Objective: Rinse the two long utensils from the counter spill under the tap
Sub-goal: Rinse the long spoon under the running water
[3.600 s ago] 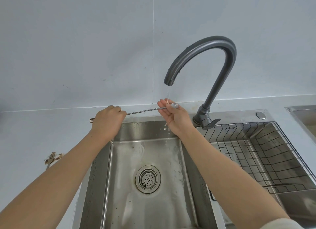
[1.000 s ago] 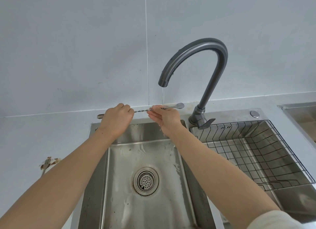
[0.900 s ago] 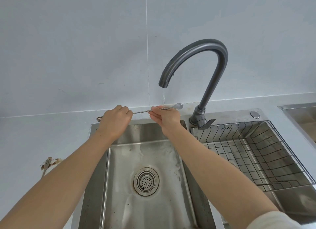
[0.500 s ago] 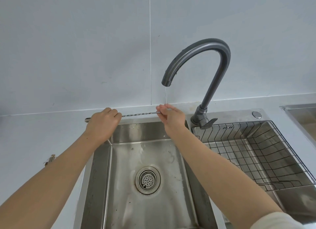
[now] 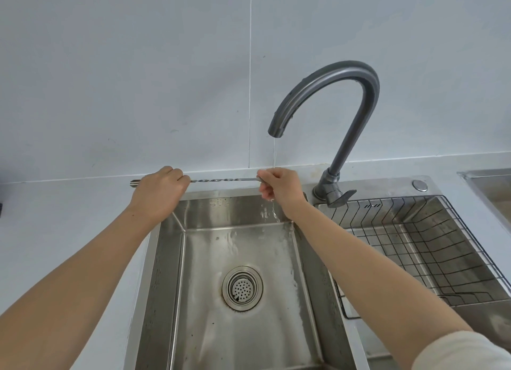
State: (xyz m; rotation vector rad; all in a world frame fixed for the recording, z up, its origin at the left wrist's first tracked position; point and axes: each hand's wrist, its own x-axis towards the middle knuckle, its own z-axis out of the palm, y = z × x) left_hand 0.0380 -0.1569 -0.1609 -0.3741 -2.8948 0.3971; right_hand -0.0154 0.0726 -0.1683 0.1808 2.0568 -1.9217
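Observation:
A long metal stirring spoon with a twisted shaft lies level across the back of the sink. My left hand is closed around its left end, whose tip sticks out past my knuckles. My right hand is closed around the right end, hiding the bowl. A thin stream of water falls from the grey curved tap onto my right hand and runs down into the basin. A second long utensil is not in view.
The round drain strainer sits in the basin floor. A black wire rack fills the right basin. The tap lever stands right of my right hand. A second steel basin edge shows far right. White counter lies to the left.
Both hands have shifted the spoon leftward since a second ago. My right hand now covers the spoon's bowl, which earlier stuck out to the right. The water keeps running.

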